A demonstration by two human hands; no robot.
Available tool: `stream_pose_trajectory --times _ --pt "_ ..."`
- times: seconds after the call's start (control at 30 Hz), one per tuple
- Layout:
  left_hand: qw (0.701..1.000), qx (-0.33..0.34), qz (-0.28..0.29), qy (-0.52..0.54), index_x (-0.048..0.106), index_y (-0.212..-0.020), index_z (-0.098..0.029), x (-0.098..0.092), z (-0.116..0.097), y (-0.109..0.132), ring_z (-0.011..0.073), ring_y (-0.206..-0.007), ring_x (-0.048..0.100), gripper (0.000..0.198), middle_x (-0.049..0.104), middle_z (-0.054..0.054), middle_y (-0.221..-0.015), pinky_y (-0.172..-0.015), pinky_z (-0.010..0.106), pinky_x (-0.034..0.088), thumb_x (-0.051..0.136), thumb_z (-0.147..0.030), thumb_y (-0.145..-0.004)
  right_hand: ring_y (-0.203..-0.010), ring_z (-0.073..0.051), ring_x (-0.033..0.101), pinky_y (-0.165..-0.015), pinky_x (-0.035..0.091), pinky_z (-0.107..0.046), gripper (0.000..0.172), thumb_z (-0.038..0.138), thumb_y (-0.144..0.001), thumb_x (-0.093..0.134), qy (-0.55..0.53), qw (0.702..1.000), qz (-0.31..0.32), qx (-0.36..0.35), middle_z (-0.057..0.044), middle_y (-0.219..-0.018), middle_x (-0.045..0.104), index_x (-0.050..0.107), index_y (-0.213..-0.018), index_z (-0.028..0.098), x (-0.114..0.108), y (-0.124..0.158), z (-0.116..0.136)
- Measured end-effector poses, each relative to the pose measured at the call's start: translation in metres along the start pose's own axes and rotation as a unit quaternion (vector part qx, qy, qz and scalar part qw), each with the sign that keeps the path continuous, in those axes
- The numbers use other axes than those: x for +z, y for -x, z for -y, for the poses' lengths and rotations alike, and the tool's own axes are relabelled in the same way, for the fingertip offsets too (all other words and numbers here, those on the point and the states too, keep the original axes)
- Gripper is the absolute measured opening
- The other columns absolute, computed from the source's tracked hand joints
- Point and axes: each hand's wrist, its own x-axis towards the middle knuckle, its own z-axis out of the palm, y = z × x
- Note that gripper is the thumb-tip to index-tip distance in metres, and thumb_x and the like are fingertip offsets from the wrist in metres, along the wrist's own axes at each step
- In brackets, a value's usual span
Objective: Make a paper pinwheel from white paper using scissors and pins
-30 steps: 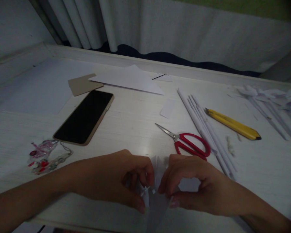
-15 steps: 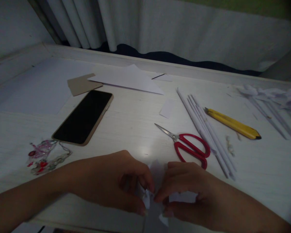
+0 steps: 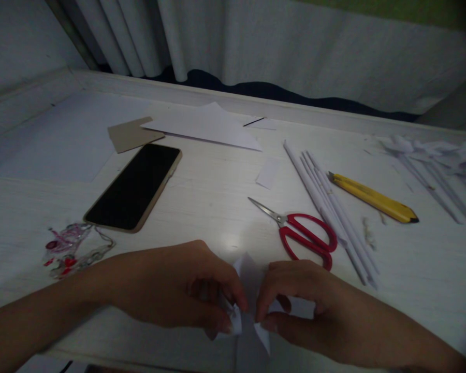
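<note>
Near the table's front edge, my left hand (image 3: 202, 295) pinches a folded part of a piece of white paper (image 3: 249, 272) between thumb and fingers. Opposite it, my right hand (image 3: 295, 311) has thumb and forefinger closed on a pointed flap of the same paper. The sheet stands partly up between the two hands, and much of it is hidden behind my fingers. Just beyond my right hand lie scissors (image 3: 306, 233) with red handles, their blades pointing away to the left.
A phone (image 3: 134, 186) with a charm strap (image 3: 75, 248) lies left. Rolled paper sticks (image 3: 326, 207) and a yellow cutter knife (image 3: 373, 197) lie right, paper pinwheels (image 3: 438, 155) beyond. Behind are a folded paper triangle (image 3: 209, 124), a cardboard piece (image 3: 132, 134) and a large sheet (image 3: 62, 140).
My right thumb and forefinger have come together on the paper's flap, which now shows as a sharper point. The left hand keeps its pinch, its thumb slightly raised. Everything else stays put.
</note>
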Motion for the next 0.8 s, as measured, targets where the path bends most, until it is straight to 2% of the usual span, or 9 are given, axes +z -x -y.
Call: stream_pose_trajectory --times 0.27,0.4,0.53,0.7,0.8 --pt "0.999 -0.002 -0.002 -0.033 0.061 -0.095 -0.022 -0.004 -0.001 0.001 0.0122 -0.065 0.055 0.024 0.061 0.001 -0.073 -0.055 0.018 0.041 0.056 -0.033 -0.074 -0.067 -0.006 0.05 -0.058 0.04 -0.017 0.021 0.013 -0.073 0.054 -0.04 0.998 -0.034 0.027 0.006 -0.078 0.058 0.06 -0.087 0.027 0.005 0.0 -0.003" --pt "1.0 -0.006 -0.006 -0.022 0.062 -0.095 -0.023 -0.003 -0.002 0.001 0.0116 -0.065 0.054 0.023 0.061 0.001 -0.075 -0.056 0.018 0.041 0.056 -0.032 -0.074 -0.069 -0.007 0.052 -0.06 0.041 -0.017 0.025 0.01 -0.072 0.054 -0.044 0.998 -0.042 0.029 0.006 -0.079 0.058 0.06 -0.089 0.027 0.008 0.001 -0.004" --pt "1.0 -0.021 -0.014 -0.007 0.061 -0.094 -0.022 -0.003 -0.003 0.0 0.0103 -0.061 0.053 0.024 0.057 -0.002 -0.066 -0.054 0.017 0.04 0.058 -0.03 -0.072 -0.072 -0.007 0.053 -0.064 0.042 -0.018 0.024 0.009 -0.072 0.053 -0.037 0.997 -0.062 0.03 0.005 -0.082 0.06 0.061 -0.088 0.026 0.011 0.001 -0.004" --pt "0.999 -0.035 -0.024 -0.001 0.062 -0.091 -0.022 -0.001 -0.003 -0.002 0.009 -0.06 0.051 0.024 0.055 -0.003 -0.065 -0.053 0.016 0.04 0.061 -0.031 -0.069 -0.064 -0.008 0.052 -0.057 0.04 -0.019 0.018 0.011 -0.072 0.053 -0.01 0.995 -0.075 0.066 0.005 -0.073 0.06 0.062 -0.078 0.025 0.013 -0.002 0.001" --pt "1.0 -0.017 -0.023 0.013 0.062 -0.09 -0.022 0.001 -0.001 -0.003 0.0085 -0.059 0.051 0.023 0.056 -0.003 -0.066 -0.053 0.015 0.04 0.061 -0.031 -0.069 -0.062 -0.009 0.051 -0.056 0.038 -0.02 0.017 0.01 -0.071 0.052 0.006 0.992 -0.1 0.077 0.004 -0.07 0.06 0.061 -0.076 0.023 0.015 -0.003 0.003"
